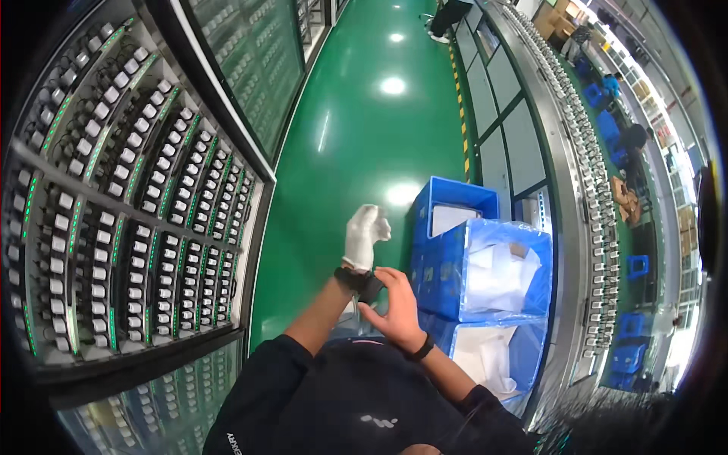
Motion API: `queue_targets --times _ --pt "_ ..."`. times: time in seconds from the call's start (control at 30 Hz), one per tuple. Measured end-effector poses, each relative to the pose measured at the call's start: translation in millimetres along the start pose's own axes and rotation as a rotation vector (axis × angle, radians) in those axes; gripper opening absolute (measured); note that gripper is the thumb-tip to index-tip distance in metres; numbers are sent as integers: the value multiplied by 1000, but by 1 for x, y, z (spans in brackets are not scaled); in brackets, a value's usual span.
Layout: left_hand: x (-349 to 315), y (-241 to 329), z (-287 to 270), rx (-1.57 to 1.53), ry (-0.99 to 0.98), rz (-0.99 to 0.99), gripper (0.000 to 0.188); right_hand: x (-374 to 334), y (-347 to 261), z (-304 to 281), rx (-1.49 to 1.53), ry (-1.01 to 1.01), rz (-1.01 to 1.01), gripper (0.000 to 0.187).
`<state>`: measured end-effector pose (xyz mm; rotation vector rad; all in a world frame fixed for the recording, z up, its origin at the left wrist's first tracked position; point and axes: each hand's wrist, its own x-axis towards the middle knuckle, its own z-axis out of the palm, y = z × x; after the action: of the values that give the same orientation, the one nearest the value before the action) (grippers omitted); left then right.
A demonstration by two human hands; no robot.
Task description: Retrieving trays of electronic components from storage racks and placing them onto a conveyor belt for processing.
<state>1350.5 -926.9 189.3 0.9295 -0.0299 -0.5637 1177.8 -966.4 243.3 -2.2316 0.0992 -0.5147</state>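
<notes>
My left hand (364, 233) wears a white knit glove and is raised over the green floor, its fingers curled in with nothing visible in them. On that wrist sits a black wristwatch (369, 289), just below the glove's cuff. My right hand (398, 309) is bare and reaches across to the watch. Its thumb and fingers lie around the watch's edge. A black band (424, 347) circles my right wrist.
Blue plastic bins (444, 265) with clear liners and white sheets are stacked at my right. Beyond them runs a conveyor line (580, 189) carrying many small white devices. At left stands a rack (144, 205) of white units with green lights. A person (449, 19) stands far ahead.
</notes>
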Motion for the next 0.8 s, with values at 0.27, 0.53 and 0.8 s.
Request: queue_targets --times 0.27,0.53,0.8 --pt "121 9 20 97 95 175 27 116 70 15 149 -12 2 64" --pt "300 12 86 266 21 149 29 260 166 -15 348 60 93 45" --pt "467 -28 157 862 -264 291 27 389 284 -60 330 89 270 41"
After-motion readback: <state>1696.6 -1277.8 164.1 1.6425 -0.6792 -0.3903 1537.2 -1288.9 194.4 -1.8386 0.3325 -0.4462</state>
